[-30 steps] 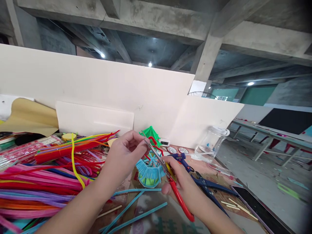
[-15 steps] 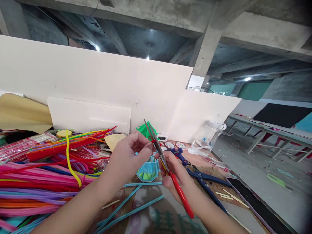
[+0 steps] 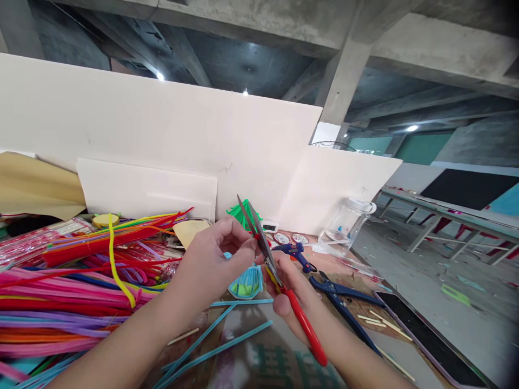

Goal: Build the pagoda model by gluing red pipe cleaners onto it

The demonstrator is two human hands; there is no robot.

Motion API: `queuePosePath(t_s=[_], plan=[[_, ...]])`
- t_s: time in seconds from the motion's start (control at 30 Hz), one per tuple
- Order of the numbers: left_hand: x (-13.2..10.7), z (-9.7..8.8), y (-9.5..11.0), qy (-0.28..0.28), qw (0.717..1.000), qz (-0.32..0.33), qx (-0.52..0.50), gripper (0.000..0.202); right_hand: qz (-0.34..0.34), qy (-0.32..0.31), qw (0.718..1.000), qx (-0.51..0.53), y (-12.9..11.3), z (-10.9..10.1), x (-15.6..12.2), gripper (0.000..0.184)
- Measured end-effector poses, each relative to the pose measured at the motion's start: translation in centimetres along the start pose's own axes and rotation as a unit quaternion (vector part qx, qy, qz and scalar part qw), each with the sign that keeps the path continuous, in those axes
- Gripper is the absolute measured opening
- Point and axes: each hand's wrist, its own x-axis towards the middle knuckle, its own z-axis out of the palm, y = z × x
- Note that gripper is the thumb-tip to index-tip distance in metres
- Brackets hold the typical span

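Observation:
My right hand (image 3: 294,292) is wrapped around red-handled scissors (image 3: 298,319), whose blades point up and away from me, slightly apart. Close to the blades, my left hand (image 3: 223,254) pinches a short red pipe cleaner (image 3: 255,236); only a bit of it shows between the fingertips and the metal. Behind my hands stands a light-blue pipe-cleaner basket shape (image 3: 246,283) with green inside, partly covered by my fingers. Farther back is a green pipe-cleaner tuft (image 3: 245,213). Light-blue pipe cleaners (image 3: 239,343) lie on the table below my hands.
Bundles of coloured pipe cleaners (image 3: 73,302) fill the left side. To the right lie a blue glue gun (image 3: 298,254), blue-handled cutters (image 3: 344,294), small wooden sticks (image 3: 375,320) and a phone (image 3: 425,335). A clear plastic jug (image 3: 348,227) stands before the white board (image 3: 162,124).
The scissors have shifted slightly, their handle a little lower and to the right, with the blades somewhat wider apart. My left hand keeps its pinch almost in place.

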Motion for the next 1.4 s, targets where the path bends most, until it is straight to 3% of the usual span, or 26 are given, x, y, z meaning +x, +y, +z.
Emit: queuePosePath(t_s=[0.33, 0.57, 0.63, 0.7, 0.8, 0.9, 1.03, 1.17, 1.3, 1.4], plan=[[0.4, -0.4, -0.4, -0.011, 1.0, 0.005, 0.028, 0.008, 0.002, -0.001, 1.0, 0.016, -0.4, 0.2, 0.2, 0.066], [-0.1, -1.7, 0.2, -0.014, 0.997, 0.023, 0.077, 0.013, 0.007, 0.011, 1.0, -0.015, 0.5, 0.1, 0.1, 0.033], [-0.1, -2.5, 0.8, 0.014, 0.997, 0.025, 0.067, 0.015, 0.013, -0.009, 1.0, -0.007, 0.1, -0.4, 0.3, 0.03], [0.1, -3.4, 1.5, 0.079, 0.994, 0.042, 0.055, 0.015, 0.023, -0.059, 0.998, -0.019, -0.6, -1.5, 0.4, 0.033], [0.4, -4.8, 2.2, 0.183, 0.979, 0.078, 0.051, 0.011, 0.012, -0.147, 0.978, -0.149, -1.9, -3.8, 0.8, 0.041], [0.9, -5.7, 2.1, 0.221, 0.971, 0.074, 0.055, 0.008, 0.003, -0.226, 0.938, -0.262, -2.2, -5.1, 1.0, 0.041], [1.4, -5.6, 0.9, 0.164, 0.984, 0.046, 0.048, 0.014, 0.01, -0.302, 0.89, -0.341, -0.9, -3.7, 0.6, 0.031], [1.5, -4.6, -0.2, 0.088, 0.989, 0.024, 0.113, 0.03, 0.008, -0.316, 0.856, -0.41, 1.0, -1.0, -0.1, 0.031], [1.6, -3.8, -0.7, 0.066, 0.988, -0.011, 0.138, 0.024, -0.01, -0.312, 0.848, -0.428, 2.5, 0.4, -0.4, 0.03], [1.8, -3.4, -0.9, 0.056, 0.986, 0.003, 0.159, 0.02, -0.009, -0.305, 0.862, -0.406, 2.5, 0.5, -0.5, 0.03]])
